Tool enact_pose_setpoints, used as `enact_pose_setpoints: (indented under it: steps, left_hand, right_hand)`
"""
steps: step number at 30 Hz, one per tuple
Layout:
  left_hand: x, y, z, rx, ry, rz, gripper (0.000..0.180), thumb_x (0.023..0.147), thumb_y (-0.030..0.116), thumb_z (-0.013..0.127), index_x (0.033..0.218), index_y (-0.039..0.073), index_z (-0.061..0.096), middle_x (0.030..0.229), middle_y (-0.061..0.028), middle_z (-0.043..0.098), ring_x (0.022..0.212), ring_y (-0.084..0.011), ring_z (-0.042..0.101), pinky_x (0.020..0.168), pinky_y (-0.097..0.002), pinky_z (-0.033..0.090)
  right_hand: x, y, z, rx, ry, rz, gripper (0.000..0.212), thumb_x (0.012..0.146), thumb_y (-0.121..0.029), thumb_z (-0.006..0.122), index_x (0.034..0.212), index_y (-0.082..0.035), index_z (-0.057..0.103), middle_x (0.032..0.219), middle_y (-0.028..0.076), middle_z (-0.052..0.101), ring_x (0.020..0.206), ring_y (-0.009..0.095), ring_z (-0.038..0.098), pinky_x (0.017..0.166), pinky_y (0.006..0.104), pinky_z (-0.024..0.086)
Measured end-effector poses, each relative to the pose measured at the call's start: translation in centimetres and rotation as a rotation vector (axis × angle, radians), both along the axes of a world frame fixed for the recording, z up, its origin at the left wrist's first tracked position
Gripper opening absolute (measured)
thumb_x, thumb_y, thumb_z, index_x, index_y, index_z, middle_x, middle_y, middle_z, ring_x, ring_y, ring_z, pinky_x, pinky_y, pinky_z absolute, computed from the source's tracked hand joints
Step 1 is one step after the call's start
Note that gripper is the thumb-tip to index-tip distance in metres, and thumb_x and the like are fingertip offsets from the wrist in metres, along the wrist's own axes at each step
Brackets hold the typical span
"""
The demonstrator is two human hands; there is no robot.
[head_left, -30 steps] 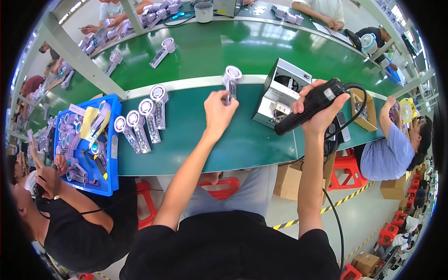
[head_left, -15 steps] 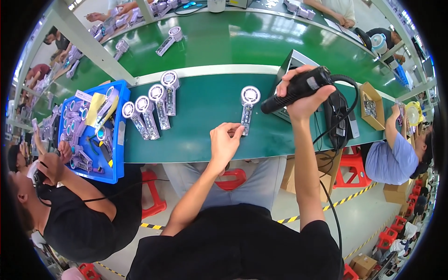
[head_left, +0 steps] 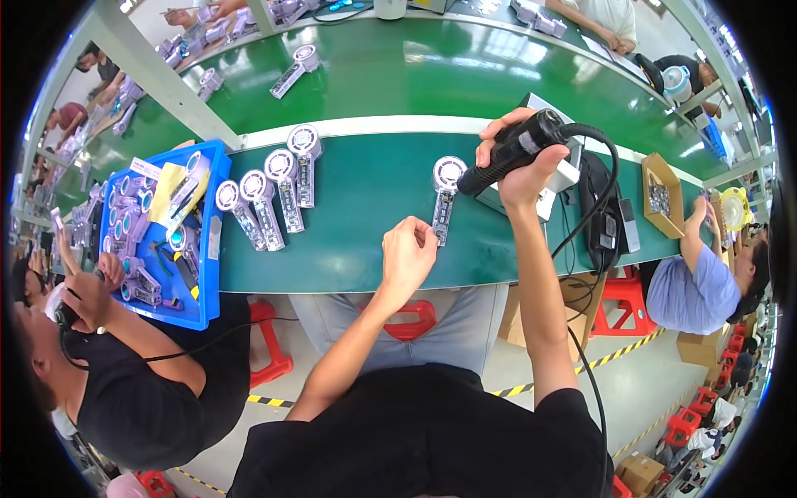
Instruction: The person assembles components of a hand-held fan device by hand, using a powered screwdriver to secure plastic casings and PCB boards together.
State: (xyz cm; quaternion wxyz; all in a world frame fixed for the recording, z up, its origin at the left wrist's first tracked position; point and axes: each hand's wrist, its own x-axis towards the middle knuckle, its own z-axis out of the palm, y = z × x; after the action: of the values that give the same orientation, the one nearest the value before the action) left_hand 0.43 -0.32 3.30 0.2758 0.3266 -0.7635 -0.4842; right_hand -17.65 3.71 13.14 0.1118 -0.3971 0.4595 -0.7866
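Observation:
On the green bench in front of me lies a pale purple handheld fan, its round head away from me and the circuit board in its handle exposed. My left hand is at the near end of that handle, thumb and fingers pinched together; whatever is between the fingertips is too small to make out. My right hand is wrapped round a black corded electric screwdriver, tilted with its tip end down beside the fan's head. Several similar opened fans lie in a slanting row to the left.
A blue bin with fans and hand tools stands at the left, beside a co-worker. To the right are a grey metal box, a black power adapter with cables, and a cardboard box of small parts. A green conveyor runs behind.
My right hand has brought the screwdriver left and slightly lower, its tip end closer to the fan's head. My left hand has shifted slightly right, still pinched.

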Motion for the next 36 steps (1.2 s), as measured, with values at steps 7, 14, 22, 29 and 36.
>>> enact_pose_setpoints:
  steps: [7, 14, 22, 29, 36]
  left_hand:
    - [-0.2, -0.5, -0.4, -0.028, -0.061, -0.049, 0.01, 0.084, 0.005, 0.064, 0.082, -0.005, 0.064, 0.068, -0.0137, 0.067, 0.059, -0.0214, 0.066, 0.06, -0.0336, 0.052]
    - [0.1, -2.7, -0.7, -0.301, -0.032, 0.04, 0.007, 0.087, 0.003, 0.062, 0.086, -0.003, 0.062, 0.075, -0.0188, 0.064, 0.069, -0.0352, 0.066, 0.063, -0.0433, 0.051]
    - [-8.1, -16.3, 2.5, -0.455, 0.144, 0.213, 0.015, 0.086, 0.01, 0.064, 0.081, -0.003, 0.07, 0.075, -0.0207, 0.07, 0.069, -0.0331, 0.071, 0.069, -0.0414, 0.054]
    - [-14.8, -30.5, 1.9, -0.153, -0.004, 0.285, 0.021, 0.08, 0.011, 0.065, 0.094, -0.003, 0.073, 0.078, -0.0189, 0.073, 0.076, -0.0294, 0.074, 0.081, -0.0376, 0.057]
    - [-13.4, -23.7, 3.5, -0.498, -0.251, 0.05, 0.04, 0.085, 0.001, 0.056, 0.125, 0.003, 0.059, 0.112, -0.0223, 0.069, 0.104, -0.0437, 0.064, 0.092, -0.0481, 0.051]
  right_hand:
    - [0.2, -0.3, -0.2, 0.017, 0.002, 0.003, 0.094, 0.076, -0.09, 0.04, 0.105, -0.002, 0.051, 0.079, 0.017, 0.064, 0.052, 0.021, 0.057, 0.051, 0.0348, 0.049]
    - [0.7, -0.9, -0.5, -0.062, 0.006, 0.043, 0.096, 0.076, -0.086, 0.052, 0.096, 0.007, 0.058, 0.074, 0.016, 0.065, 0.05, 0.018, 0.058, 0.046, 0.0269, 0.047]
    - [0.9, -0.2, -0.5, -0.033, -0.031, 0.152, 0.098, 0.066, -0.087, 0.06, 0.092, 0.007, 0.058, 0.07, 0.015, 0.064, 0.05, 0.016, 0.059, 0.047, 0.0263, 0.048]
    - [2.4, -1.3, -0.5, -0.026, 0.013, 0.198, 0.097, 0.067, -0.089, 0.056, 0.09, 0.005, 0.055, 0.066, 0.013, 0.061, 0.048, 0.016, 0.058, 0.045, 0.0263, 0.048]
    - [1.2, -1.2, 0.0, 0.074, 0.03, 0.244, 0.096, 0.065, -0.089, 0.058, 0.089, 0.005, 0.055, 0.064, 0.013, 0.06, 0.048, 0.017, 0.058, 0.043, 0.026, 0.047]
